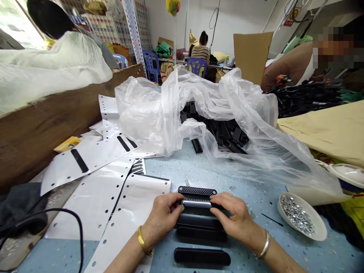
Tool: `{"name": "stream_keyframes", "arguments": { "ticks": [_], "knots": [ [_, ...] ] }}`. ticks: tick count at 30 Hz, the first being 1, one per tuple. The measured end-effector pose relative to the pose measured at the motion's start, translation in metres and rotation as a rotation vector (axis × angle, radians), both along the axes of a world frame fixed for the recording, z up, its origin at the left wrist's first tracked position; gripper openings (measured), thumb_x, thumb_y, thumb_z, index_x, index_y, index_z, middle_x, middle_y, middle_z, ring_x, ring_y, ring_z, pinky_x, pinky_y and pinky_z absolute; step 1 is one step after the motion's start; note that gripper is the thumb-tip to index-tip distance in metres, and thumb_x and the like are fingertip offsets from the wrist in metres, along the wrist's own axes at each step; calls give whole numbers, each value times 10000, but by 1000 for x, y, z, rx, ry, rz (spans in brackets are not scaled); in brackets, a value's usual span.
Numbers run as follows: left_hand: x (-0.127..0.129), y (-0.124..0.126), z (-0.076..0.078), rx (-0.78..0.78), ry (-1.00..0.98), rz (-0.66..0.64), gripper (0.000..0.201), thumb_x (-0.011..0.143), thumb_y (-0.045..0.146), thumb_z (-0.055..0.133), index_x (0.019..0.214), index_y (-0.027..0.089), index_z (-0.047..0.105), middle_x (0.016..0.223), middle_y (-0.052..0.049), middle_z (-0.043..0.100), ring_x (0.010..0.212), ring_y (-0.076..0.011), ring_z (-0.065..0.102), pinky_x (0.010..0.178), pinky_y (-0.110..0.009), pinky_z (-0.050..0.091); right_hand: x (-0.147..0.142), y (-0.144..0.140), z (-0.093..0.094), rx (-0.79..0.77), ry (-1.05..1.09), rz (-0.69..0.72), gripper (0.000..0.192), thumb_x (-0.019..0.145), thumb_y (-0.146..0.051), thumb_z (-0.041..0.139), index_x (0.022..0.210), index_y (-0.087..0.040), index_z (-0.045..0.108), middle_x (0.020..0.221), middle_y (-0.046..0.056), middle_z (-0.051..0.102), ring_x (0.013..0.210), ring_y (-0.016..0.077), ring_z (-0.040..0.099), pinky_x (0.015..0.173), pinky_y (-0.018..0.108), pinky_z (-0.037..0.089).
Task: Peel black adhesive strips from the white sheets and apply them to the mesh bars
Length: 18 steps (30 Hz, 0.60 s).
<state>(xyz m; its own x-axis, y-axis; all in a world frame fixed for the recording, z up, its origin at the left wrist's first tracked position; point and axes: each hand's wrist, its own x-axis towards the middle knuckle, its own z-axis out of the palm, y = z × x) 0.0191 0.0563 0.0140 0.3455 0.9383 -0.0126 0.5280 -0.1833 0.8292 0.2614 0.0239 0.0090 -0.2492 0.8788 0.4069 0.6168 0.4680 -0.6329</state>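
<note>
Both hands (pixel 199 218) on five black bars (pixel 199 223)

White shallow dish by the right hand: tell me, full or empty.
Partly full. The white shallow dish holds a layer of small silvery metal pieces covering most of its bottom, while its near rim stays bare.

Both forearms enter from the lower edge and converge toward the centre, palms turned down. The left hand (pixel 164 212) is curled, its fingers bent inward to the right and its thumb tip pointing toward the other hand. The right hand (pixel 233 215) mirrors it, with fingers folded leftward and knuckles raised. The fingertips of the two hands lie near each other without meeting. Each wrist carries a bangle: left bangle (pixel 141 241), right bangle (pixel 265 246).
</note>
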Motion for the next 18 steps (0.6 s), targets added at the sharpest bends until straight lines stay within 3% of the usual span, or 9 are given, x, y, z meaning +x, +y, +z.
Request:
{"name": "stream_keyframes", "arguments": {
  "ticks": [8, 18],
  "knots": [
    [-3, 2, 7, -61, -22, -33, 224, 763, 165, 548, 905, 175, 721, 723, -23, 716, 658, -177, 648, 640, -284, 506, -2, 3, -1, -32, -62, 25, 133, 828, -150, 611, 934, -186, 685, 860, 71, 720, 782, 220, 670, 719, 372, 538],
    [-3, 2, 4, -55, -30, -26, 218, 762, 170, 541, 900, 171, 709, 703, -20, 707, 639, -171, 637, 626, -287, 500, -5, 3, -2, -33, -86, 22, 120, 844, -169, 593, 921, -191, 682, 843, 74, 719, 762, 223, 663, 710, 373, 527]
  ]
}}
